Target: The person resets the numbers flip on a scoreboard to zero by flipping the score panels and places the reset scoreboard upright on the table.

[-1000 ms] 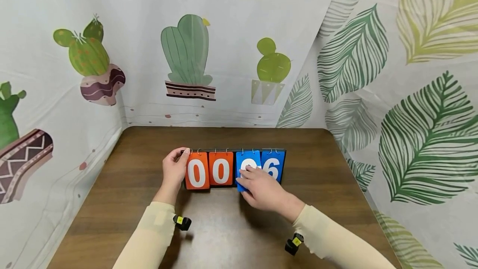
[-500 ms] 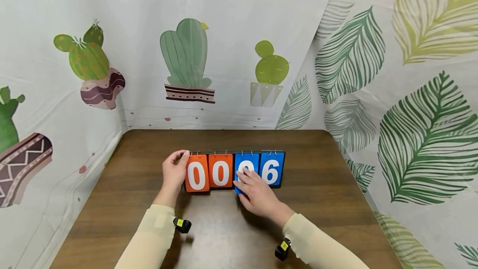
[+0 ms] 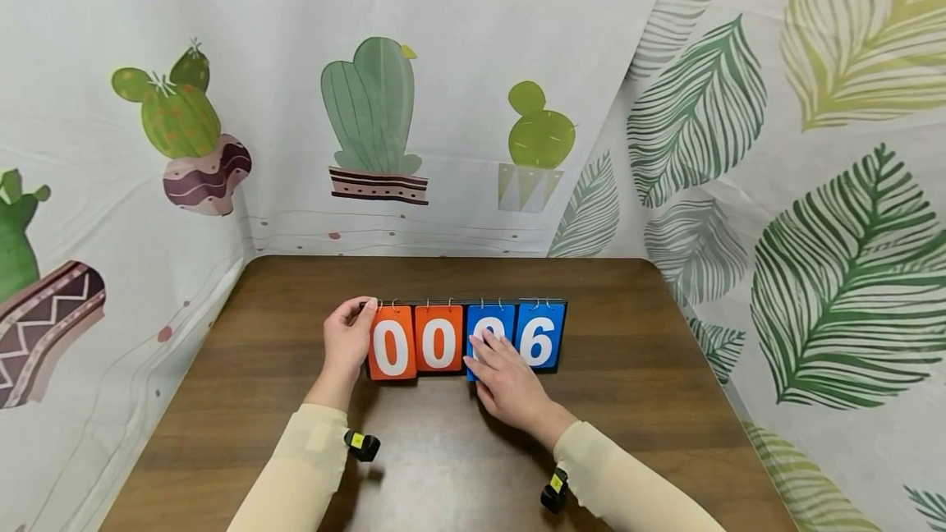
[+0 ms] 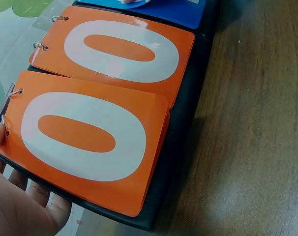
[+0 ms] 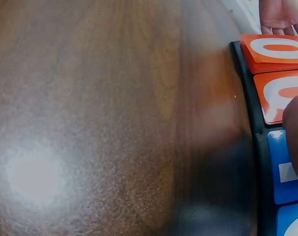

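Observation:
A flip scoreboard (image 3: pixel 465 327) leans back on the table, its black backing also showing in the left wrist view. My left hand (image 3: pixel 346 345) grips its left end, thumb at the top corner by a ring and fingers behind the backing. Two orange cards, the outer one (image 3: pixel 392 343) and the inner one (image 3: pixel 439 341), each read 0. My right hand (image 3: pixel 512 382) rests with extended fingers on the left blue card (image 3: pixel 479 316), partly hiding its white digit. Beside it the right blue card (image 3: pixel 538 339) shows 6.
The brown wooden table (image 3: pixel 643 401) reaches back to a cloth backdrop (image 3: pixel 458 105) printed with cacti and leaves. A small black wrist device (image 3: pixel 362 444) sits at the left cuff and another device (image 3: pixel 554 489) at the right cuff.
My right hand has shifted slightly left and down over the left blue card, uncovering the 6. That card now lies flatter. The left hand keeps its grip.

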A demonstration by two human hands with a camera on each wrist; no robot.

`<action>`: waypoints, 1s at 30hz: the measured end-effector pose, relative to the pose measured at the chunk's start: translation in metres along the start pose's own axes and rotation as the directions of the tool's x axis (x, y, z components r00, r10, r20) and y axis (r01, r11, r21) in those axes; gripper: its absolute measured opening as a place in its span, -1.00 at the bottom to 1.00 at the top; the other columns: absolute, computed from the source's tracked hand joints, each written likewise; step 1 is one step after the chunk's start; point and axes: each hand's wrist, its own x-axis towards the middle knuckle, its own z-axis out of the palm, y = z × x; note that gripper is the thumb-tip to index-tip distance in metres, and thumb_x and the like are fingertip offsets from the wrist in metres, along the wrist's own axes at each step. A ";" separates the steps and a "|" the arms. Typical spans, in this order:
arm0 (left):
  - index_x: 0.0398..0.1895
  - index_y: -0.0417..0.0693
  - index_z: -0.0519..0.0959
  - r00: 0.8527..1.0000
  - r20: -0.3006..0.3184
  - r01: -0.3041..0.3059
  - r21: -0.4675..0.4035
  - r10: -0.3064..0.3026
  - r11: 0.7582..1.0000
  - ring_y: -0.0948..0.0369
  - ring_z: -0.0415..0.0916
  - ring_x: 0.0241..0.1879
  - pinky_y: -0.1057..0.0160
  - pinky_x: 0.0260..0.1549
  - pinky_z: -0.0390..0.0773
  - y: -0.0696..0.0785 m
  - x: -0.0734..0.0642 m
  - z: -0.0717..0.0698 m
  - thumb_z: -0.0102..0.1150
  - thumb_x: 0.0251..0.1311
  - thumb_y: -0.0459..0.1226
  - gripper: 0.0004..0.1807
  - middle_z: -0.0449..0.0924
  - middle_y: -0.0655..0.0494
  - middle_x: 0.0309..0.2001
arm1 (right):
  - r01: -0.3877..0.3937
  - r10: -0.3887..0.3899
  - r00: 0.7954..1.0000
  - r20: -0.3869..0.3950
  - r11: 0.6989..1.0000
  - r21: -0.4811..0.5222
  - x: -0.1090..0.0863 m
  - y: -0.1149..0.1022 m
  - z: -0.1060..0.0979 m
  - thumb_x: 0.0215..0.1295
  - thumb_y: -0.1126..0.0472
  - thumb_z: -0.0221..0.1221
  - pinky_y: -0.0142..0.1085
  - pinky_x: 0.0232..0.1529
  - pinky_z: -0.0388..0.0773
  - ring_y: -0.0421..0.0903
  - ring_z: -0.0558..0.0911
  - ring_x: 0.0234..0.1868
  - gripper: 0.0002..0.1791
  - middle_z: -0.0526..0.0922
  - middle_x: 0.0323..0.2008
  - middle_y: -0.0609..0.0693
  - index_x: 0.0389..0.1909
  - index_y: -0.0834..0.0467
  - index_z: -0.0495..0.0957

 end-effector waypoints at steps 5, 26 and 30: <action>0.06 -0.06 0.67 1.000 0.000 0.005 -0.008 -0.005 1.000 0.22 0.52 -0.08 0.45 -0.22 0.54 0.000 0.000 0.000 0.27 0.36 0.06 -0.56 0.59 0.08 -0.05 | 0.001 -0.001 1.000 -0.015 1.000 0.013 0.000 0.001 0.002 0.34 0.05 0.32 0.04 0.57 0.18 0.03 0.20 0.63 -0.46 0.32 0.55 0.01 0.35 -0.04 0.57; 0.05 -0.04 0.68 1.000 0.007 0.011 -0.016 -0.011 1.000 0.18 0.53 -0.07 0.43 -0.20 0.55 -0.001 0.001 -0.001 0.28 0.36 0.05 -0.58 0.60 0.04 -0.02 | -0.127 0.144 0.990 0.002 0.864 0.488 0.060 0.081 -0.144 0.41 0.11 0.27 -0.26 -0.15 0.68 -0.21 0.68 -0.25 -0.78 0.80 -0.17 -0.06 -0.03 0.09 0.75; 0.04 -0.02 0.68 1.000 0.008 0.013 -0.026 -0.012 1.000 0.19 0.55 -0.08 0.42 -0.20 0.56 -0.002 0.002 -0.001 0.29 0.36 0.05 -0.60 0.60 0.06 -0.04 | -0.284 0.214 0.958 0.190 0.798 0.532 0.078 0.120 -0.162 0.44 0.03 0.25 -0.10 -0.04 0.69 -0.11 0.72 -0.16 -0.70 0.80 -0.11 0.01 0.03 0.09 0.74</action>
